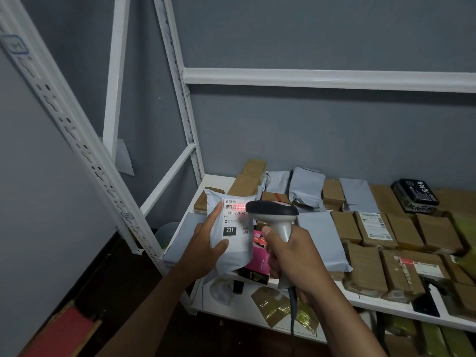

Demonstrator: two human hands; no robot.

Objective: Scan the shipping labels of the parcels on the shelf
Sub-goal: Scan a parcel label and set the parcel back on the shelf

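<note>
Nearest the lens, the right hand (pixel 291 253) is wrapped firmly around the handle of a grey barcode scanner (pixel 277 220), whose cable hangs below the fist. Just left of that grip, a white poly mailer (pixel 231 235) is held tilted up toward the camera by the left hand (pixel 206 240), the thumb pressed on its lower front face and a fingertip showing along its left edge. Red scan light is cast from the scanner's head straight onto the barcode at the top of the shipping label (pixel 235 220), so the step in hand is judged to be the reading of this one parcel. Behind and to the right of both grips, the white shelf (pixel 190 215) is covered with brown boxes (pixel 373 229) and grey mailers (pixel 306 188), few of them with labels facing up. Once a read is confirmed, the mailer would need to be set down apart from the unscanned ones and another parcel lifted, with its label turned toward the scanner.
</note>
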